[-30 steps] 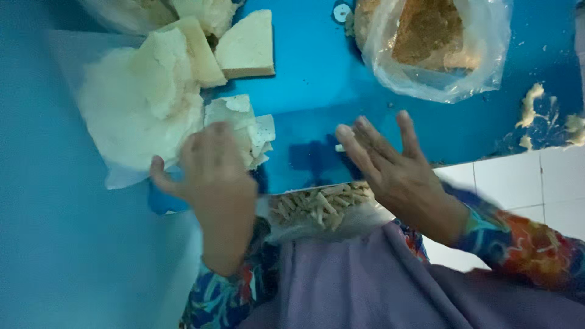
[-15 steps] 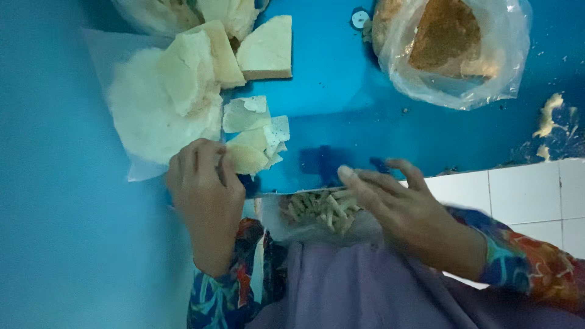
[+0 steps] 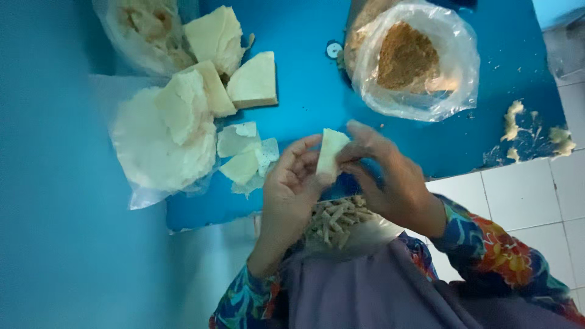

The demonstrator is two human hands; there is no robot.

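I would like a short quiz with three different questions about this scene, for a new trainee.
1. True or false: both hands hold one pale wrapper piece.
2. What lies in the clear bag at the top right? A) brown crumbly filling B) green leaves C) red sauce
3. Fill in: the small finished rolls lie in a bag on the person's ____.

Key:
1. True: the left hand and the right hand pinch it between them.
2. A
3. lap
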